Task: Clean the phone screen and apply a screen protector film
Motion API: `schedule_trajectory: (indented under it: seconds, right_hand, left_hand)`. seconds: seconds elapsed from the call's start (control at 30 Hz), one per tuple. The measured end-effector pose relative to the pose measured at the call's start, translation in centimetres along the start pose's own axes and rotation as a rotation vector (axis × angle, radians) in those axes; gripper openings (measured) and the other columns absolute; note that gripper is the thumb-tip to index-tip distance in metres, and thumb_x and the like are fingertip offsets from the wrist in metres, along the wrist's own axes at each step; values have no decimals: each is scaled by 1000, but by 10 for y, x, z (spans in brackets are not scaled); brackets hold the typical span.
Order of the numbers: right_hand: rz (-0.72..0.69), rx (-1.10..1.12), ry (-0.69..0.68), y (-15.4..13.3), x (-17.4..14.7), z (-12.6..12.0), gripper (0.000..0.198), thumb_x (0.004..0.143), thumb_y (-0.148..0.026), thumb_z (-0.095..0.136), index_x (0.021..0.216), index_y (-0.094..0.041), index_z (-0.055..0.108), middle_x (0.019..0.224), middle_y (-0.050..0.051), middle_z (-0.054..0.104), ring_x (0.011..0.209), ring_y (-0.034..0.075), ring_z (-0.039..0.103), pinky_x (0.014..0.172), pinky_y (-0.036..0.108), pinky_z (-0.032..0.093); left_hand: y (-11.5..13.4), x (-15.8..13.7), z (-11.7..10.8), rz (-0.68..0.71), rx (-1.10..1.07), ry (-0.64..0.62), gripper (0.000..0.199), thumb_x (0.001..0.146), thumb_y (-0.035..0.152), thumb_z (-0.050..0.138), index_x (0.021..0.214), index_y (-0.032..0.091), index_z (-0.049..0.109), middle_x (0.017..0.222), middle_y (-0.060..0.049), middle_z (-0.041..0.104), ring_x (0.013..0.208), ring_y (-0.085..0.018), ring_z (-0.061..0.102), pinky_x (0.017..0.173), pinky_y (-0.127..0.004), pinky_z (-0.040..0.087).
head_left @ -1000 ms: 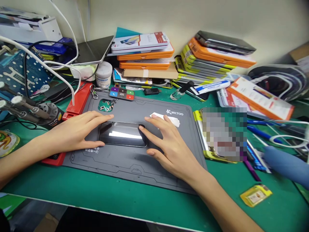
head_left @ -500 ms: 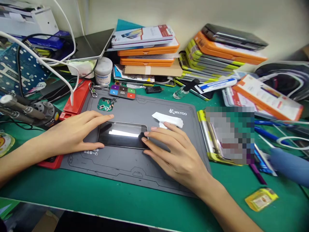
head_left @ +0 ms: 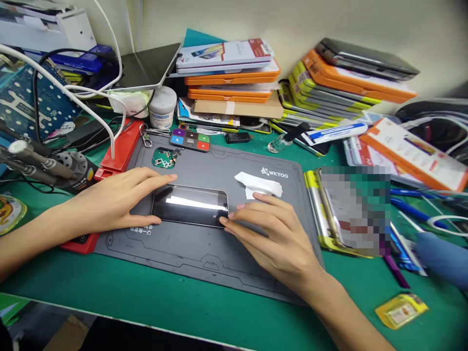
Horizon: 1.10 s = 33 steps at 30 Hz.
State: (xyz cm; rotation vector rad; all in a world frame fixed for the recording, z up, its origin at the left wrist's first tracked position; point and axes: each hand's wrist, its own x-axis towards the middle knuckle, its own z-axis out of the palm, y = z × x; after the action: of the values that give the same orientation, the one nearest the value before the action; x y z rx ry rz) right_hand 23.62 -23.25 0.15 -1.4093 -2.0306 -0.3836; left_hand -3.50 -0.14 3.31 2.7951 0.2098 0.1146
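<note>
A smartphone (head_left: 188,207) lies screen up on the grey work mat (head_left: 175,258), its dark glass reflecting a bright strip of light. At its left end rests my left hand (head_left: 113,197), thumb and fingers spread around the corners. My right hand (head_left: 278,234) is at the phone's right end, fingers stretched out, with one fingertip at the lower right corner. Just beyond the right fingers lies a crumpled piece of white paper (head_left: 261,185). Small metal parts (head_left: 166,158) sit in a cut-out near the mat's upper left.
Orange boxes (head_left: 232,93) are stacked at the back. A red tool (head_left: 119,151) and a screwdriver holder (head_left: 75,170) stand left. To the right are yellow-edged packages (head_left: 318,209), a small glass bottle (head_left: 278,142) and a yellow packet (head_left: 401,310).
My right hand has drawn back slightly to the right, so fewer fingers overlap the phone's right end. My left hand keeps its place by the phone. The whole view has shifted a little.
</note>
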Motion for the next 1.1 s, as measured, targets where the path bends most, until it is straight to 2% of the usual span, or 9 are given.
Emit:
schedule_trajectory:
  seconds: [0.27,0.43,0.53,0.63,0.73,0.83,0.93,1.0,1.1]
  right_hand:
    - [19,-25,33,0,-6,2,37,88,-1,78,114,-27,76,100,1,74,99,19,70,106,45,62]
    - [-13,-20,20,0,-7,1,37,87,1,79,115,-24,76,102,3,73,99,19,69,107,44,61]
    - [-2,40,23,2,-6,0,34,88,-1,78,111,-27,77,104,3,71,100,20,69,103,45,63]
    - [183,169,85,6,-6,-2,27,93,-9,75,109,-31,76,110,3,68,105,22,70,98,47,63]
    - [416,127,126,10,-7,-2,34,101,-15,65,129,-34,73,120,7,67,116,25,68,100,48,61]
    - [398,114,-58,11,-8,3,46,109,-34,53,156,-35,54,146,12,60,138,32,58,112,57,53]
    - [304,100,-233,11,-9,11,62,109,-53,49,167,-34,36,167,14,43,154,38,43,122,68,41]
    - [292,68,-279,10,-10,14,69,107,-58,52,168,-32,32,172,15,37,158,39,36,125,71,35]
    - [285,43,-294,10,-8,16,76,101,-63,60,166,-30,36,171,17,38,160,40,33,127,74,31]
  left_hand:
    - [1,1,0,27,25,-2,75,104,56,62,167,27,34,153,-14,57,135,-28,62,113,-38,51]
    - [1,2,0,20,11,4,75,103,55,64,166,29,36,153,-14,58,134,-28,63,111,-37,52]
    - [0,2,0,23,15,2,74,103,55,63,166,29,36,152,-14,59,133,-28,64,111,-37,52]
    - [0,1,0,26,11,4,75,103,55,63,168,29,33,152,-14,59,133,-28,64,112,-38,52]
    - [0,1,0,19,-24,12,81,102,54,66,170,32,28,154,-13,59,134,-29,63,112,-40,52]
    - [0,1,-1,7,-46,17,86,101,53,68,171,34,23,153,-12,60,133,-29,64,113,-40,52]
    - [0,1,-2,7,-60,24,87,100,54,69,172,34,23,152,-12,61,132,-28,65,113,-40,53]
    - [0,1,-1,9,-75,28,86,100,53,69,171,34,24,151,-12,62,132,-28,65,113,-40,53]
    - [-1,1,0,16,-89,28,87,100,52,70,171,34,23,151,-13,62,132,-28,65,113,-40,53]
